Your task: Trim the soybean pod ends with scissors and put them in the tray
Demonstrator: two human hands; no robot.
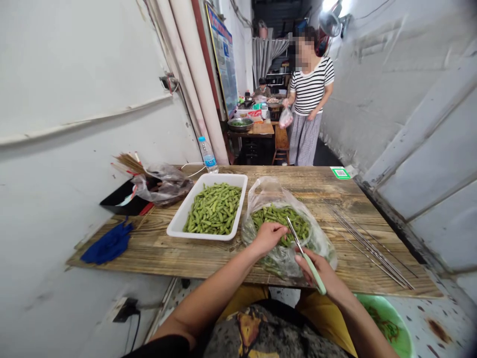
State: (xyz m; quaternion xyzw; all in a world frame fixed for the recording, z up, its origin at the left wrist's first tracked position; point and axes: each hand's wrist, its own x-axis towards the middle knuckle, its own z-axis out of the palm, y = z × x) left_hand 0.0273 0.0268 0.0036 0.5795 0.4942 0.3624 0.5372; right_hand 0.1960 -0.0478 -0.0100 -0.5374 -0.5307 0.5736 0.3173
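My right hand [316,266] grips a pair of scissors [315,274] with pale green handles, the blades pointing up and away over an open clear plastic bag [271,188]. Green soybean pods [278,215] fill the bag. Above them, close to the blades, my left hand [269,237] is closed in a pinch; what sits between its fingertips is too small to make out. Left of the bag stands a white plastic tray [242,199] holding many more soybean pods [214,209].
Metal skewers [367,243] lie at the right. Blue gloves [108,243], a black box [117,196] and a water bottle [208,156] are leftward. A green basin [404,330] stands below the table's right end. Beyond the table, a person [311,94] holds a bag.
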